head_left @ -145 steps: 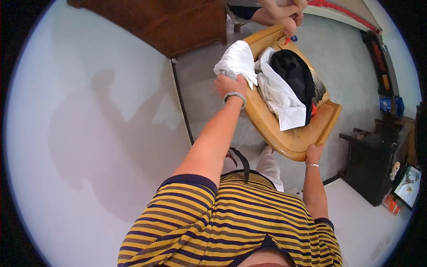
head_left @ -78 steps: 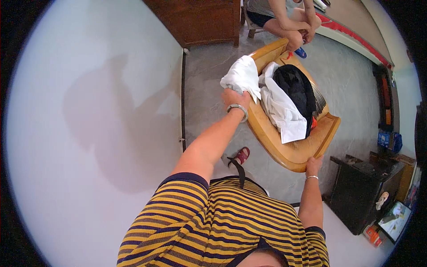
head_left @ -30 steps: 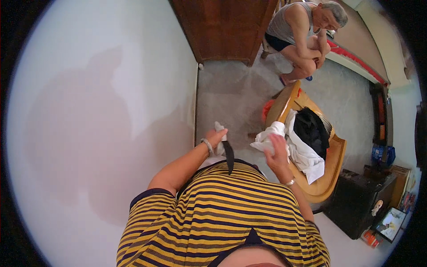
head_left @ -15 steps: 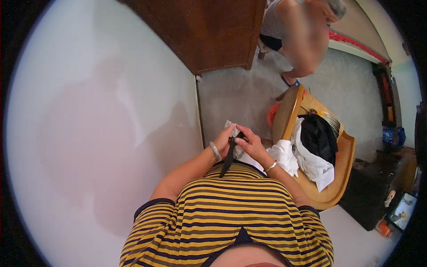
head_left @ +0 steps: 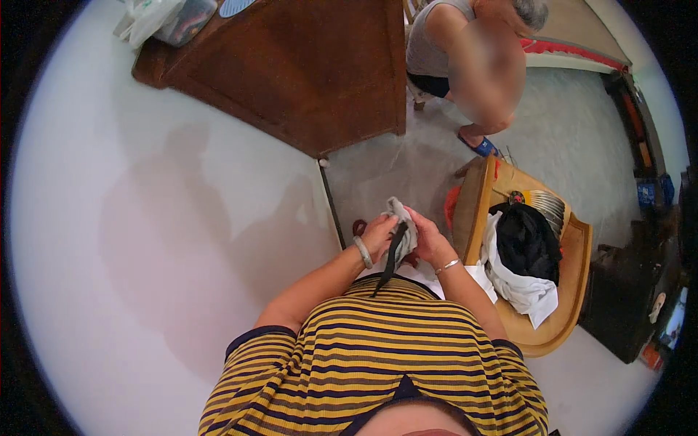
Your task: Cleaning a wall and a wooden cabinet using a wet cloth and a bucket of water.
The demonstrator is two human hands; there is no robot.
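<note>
In front of my waist I hold a crumpled light grey cloth (head_left: pixel 408 237) between both hands. A black strap (head_left: pixel 392 256) hangs over it toward my striped shirt. My left hand (head_left: pixel 378 235) is closed on the cloth's left side, its fingertips near the strap. My right hand (head_left: pixel 432 238) is closed round the right side, and the cloth hides some of its fingers. A white cloth lies below my hands, across my lap. Just right of my right hand is a wooden chair (head_left: pixel 569 285) holding a black cloth (head_left: pixel 525 243) and a white cloth (head_left: pixel 512 283).
A tall brown wooden cabinet (head_left: pixel 291 80) stands ahead, with a plastic bag (head_left: pixel 149 18) at its far left. A white wall is on my left. Beyond the chair a person (head_left: pixel 443 43) sits bent forward. A black box-like piece (head_left: pixel 618 298) stands at right.
My right hand has moved from pinching near the strap's top to the cloth's right side. More grey cloth shows between my hands. The view has shifted, showing more cabinet.
</note>
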